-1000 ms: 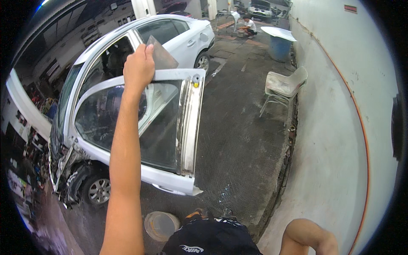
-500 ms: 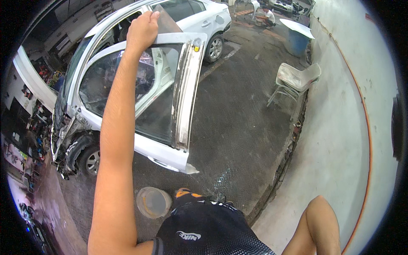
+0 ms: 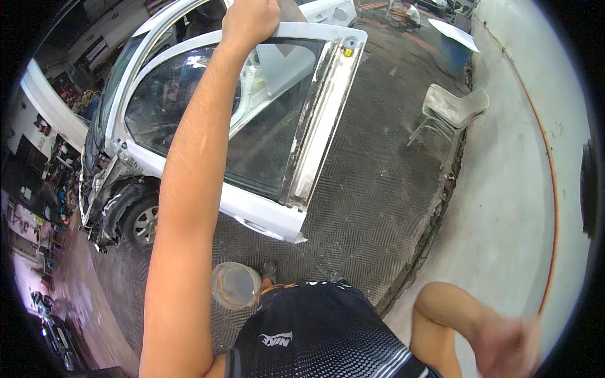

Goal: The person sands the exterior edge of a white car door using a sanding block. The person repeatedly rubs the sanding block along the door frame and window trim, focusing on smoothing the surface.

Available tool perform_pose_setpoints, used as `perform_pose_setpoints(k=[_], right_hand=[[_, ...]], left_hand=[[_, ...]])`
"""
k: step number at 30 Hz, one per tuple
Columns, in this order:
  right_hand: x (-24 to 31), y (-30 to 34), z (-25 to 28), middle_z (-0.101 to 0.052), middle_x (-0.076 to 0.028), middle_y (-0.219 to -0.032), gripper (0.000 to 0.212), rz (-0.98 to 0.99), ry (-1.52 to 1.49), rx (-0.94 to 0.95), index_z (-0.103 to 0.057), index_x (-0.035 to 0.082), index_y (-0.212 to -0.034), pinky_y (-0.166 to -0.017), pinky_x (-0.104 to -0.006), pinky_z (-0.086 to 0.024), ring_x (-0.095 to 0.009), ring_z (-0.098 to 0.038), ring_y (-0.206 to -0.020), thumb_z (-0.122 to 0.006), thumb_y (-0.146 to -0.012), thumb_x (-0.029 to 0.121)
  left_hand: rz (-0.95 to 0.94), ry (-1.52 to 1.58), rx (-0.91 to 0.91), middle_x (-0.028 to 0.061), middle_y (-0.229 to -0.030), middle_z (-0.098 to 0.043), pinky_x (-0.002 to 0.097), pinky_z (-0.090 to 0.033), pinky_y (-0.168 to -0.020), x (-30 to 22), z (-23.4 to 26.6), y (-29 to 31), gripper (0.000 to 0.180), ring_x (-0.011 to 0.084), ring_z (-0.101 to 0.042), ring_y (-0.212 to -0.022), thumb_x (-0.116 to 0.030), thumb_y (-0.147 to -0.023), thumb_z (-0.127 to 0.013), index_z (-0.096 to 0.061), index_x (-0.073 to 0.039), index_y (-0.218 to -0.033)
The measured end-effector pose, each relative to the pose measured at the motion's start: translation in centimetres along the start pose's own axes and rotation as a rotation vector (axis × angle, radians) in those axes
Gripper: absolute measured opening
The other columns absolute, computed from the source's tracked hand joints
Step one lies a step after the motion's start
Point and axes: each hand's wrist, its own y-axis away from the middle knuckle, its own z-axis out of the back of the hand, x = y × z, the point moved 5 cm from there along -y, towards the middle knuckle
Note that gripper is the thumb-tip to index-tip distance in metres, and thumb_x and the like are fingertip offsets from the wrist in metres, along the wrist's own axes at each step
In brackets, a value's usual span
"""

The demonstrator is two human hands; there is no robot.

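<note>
At about eleven o'clock in the head view, the white car door [image 3: 271, 211] stood swung out from the car [image 3: 331, 12], its window [image 3: 271, 145] upright in the frame. The left hand [image 3: 249, 19] was at the door's top edge, between eleven and twelve o'clock, with a grey sheet [image 3: 290, 11] just beside the thumb. Its fingers looked curled, but the upper border cut them off, so I could not tell whether they pinched the sheet, the frame or both. Toward four o'clock, the right hand [image 3: 507, 346] was raised near the wall [image 3: 504, 189], well apart from the door; blur hid whether its fingers were spread or pressed together.

The likeliest trouble, I judged, was the door swinging: with one arm stretched so far and only one hand at it, an uneven push could have moved it on its hinge side. The sheet might have slipped too, if the hidden grip was weak, and its edge could have scraped the paint or glass. Near seven o'clock, the bucket [image 3: 218, 290] stood just beside one shoe [image 3: 270, 271], so a careless step could have tipped it. Around nine o'clock, the car's torn front end [image 3: 107, 189] showed ragged parts that might have snagged skin or clothing on a close pass
</note>
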Motion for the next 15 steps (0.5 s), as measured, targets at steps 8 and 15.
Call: perform_pose_setpoints(k=[8, 15], right_hand=[[-23.7, 14.8, 1.7, -0.071, -0.005, -0.088, 0.016, -0.811, 0.829, -0.271, -0.073, 0.002, -0.106, -0.058, -0.0214, -0.046, -0.006, -0.062, -0.068, -0.078, -0.091, 0.008], [-29.1, 15.3, 2.6, -0.073, -0.004, -0.087, 0.026, -0.955, 0.710, -0.408, -0.072, 0.000, -0.106, -0.063, -0.0222, -0.050, -0.007, -0.064, -0.071, -0.080, -0.092, 0.020]], left_hand=[[0.011, 0.009, 0.029, 0.0282, -0.099, -0.070, 0.0557, -0.050, -0.087, 0.4, -0.4, -0.6, 0.041, 0.0512, -0.064, -0.101, -0.040, -0.106, -0.047, -0.065, -0.004, -0.103], [0.111, 0.159, -0.067, 0.0248, -0.097, -0.072, 0.0536, -0.052, -0.083, 0.0, 0.2, -0.1, 0.041, 0.0473, -0.068, -0.099, -0.039, -0.107, -0.050, -0.065, -0.001, -0.100]])
